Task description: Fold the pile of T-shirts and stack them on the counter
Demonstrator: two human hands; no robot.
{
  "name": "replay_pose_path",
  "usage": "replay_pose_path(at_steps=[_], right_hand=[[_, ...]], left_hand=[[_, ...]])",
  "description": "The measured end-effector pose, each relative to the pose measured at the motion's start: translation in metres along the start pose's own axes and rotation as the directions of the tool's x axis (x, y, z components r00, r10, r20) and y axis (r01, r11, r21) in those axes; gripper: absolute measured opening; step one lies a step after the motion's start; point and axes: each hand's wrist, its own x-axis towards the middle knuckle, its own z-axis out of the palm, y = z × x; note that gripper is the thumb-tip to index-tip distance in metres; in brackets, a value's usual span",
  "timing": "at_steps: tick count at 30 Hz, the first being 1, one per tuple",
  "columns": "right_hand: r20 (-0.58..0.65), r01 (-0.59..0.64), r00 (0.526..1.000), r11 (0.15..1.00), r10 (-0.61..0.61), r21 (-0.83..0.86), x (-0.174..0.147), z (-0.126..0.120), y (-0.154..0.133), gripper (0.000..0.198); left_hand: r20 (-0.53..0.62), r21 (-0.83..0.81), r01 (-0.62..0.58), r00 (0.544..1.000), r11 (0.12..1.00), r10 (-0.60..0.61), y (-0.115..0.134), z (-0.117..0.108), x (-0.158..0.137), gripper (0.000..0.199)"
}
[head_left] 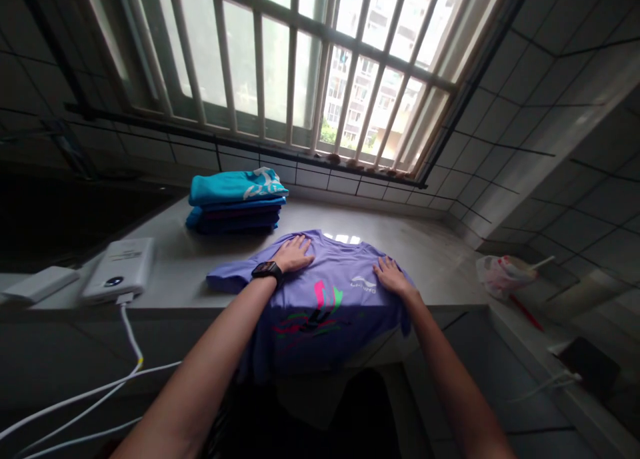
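Note:
A purple T-shirt [345, 266] with a pink, green and black print lies front side up on the white counter, its lower part hanging over the front edge. My left hand [296, 254], with a black watch on the wrist, rests flat on the shirt near the left shoulder, fingers stretched out. On the other shoulder, my right hand [393, 276] lies with its fingers spread, touching the fabric. The shirt's left sleeve is spread outward on the counter. Behind and to the left sits a stack of folded clothes [235, 202], a turquoise one with white lettering on top.
On the left of the counter [420, 239] are a white power bank [120, 269] with a cable plugged in and a white box [43, 284]. A dark sink [75, 212] lies farther left. At the right is a plastic bag [505, 276]. A barred window [300, 59] is behind.

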Motion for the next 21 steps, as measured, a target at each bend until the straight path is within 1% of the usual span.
replay_pose_path(at_steps=[1, 2, 3, 5, 6, 7, 9, 13, 18, 21], right_hand=[[0.008, -0.003, 1.0, 1.0, 0.003, 0.006, 0.007, -0.006, 0.001, 0.062], [0.009, -0.017, 1.0, 1.0, 0.016, 0.014, 0.013, -0.012, 0.002, 0.062], [-0.009, -0.041, 0.999, 0.999, 0.041, 0.018, 0.018, -0.017, 0.002, 0.061], [-0.102, -0.099, 0.99, 0.995, 0.099, 0.007, 0.022, -0.021, 0.0, 0.059], [-0.152, -0.129, 0.98, 0.992, 0.128, 0.003, 0.022, -0.02, -0.002, 0.059], [-0.191, -0.148, 0.971, 0.989, 0.146, 0.005, 0.022, -0.017, -0.005, 0.058], [-0.22, -0.144, 0.964, 0.989, 0.148, 0.035, 0.019, -0.009, -0.009, 0.056], [-0.198, -0.138, 0.967, 0.984, 0.159, 0.116, 0.015, 0.003, -0.012, 0.054], [-0.201, -0.139, 0.965, 0.981, 0.165, 0.137, 0.015, 0.001, -0.011, 0.054], [-0.207, -0.133, 0.964, 0.978, 0.165, 0.159, 0.015, -0.001, -0.012, 0.054]], left_hand=[[0.032, 0.006, -0.023, 0.999, 1.0, 0.022, -0.003, -0.002, 0.0, 0.071], [0.025, 0.013, -0.019, 1.0, 1.0, 0.019, -0.006, -0.002, -0.001, 0.071], [-0.021, 0.022, 0.01, 1.0, 1.0, -0.009, -0.008, -0.001, -0.003, 0.071], [-0.15, 0.03, 0.089, 0.985, 0.996, -0.084, -0.009, 0.004, -0.007, 0.069], [-0.195, 0.029, 0.112, 0.975, 0.993, -0.104, -0.01, 0.007, -0.008, 0.068], [-0.216, 0.029, 0.116, 0.971, 0.993, -0.107, -0.01, 0.01, -0.01, 0.067], [-0.213, 0.035, 0.106, 0.972, 0.994, -0.096, -0.01, 0.013, -0.011, 0.065], [-0.211, 0.059, 0.099, 0.974, 0.993, -0.085, -0.011, 0.013, -0.01, 0.065], [-0.194, 0.08, 0.1, 0.978, 0.992, -0.083, -0.014, 0.014, -0.008, 0.067], [-0.211, 0.083, 0.095, 0.974, 0.992, -0.076, -0.017, 0.017, -0.005, 0.066]])
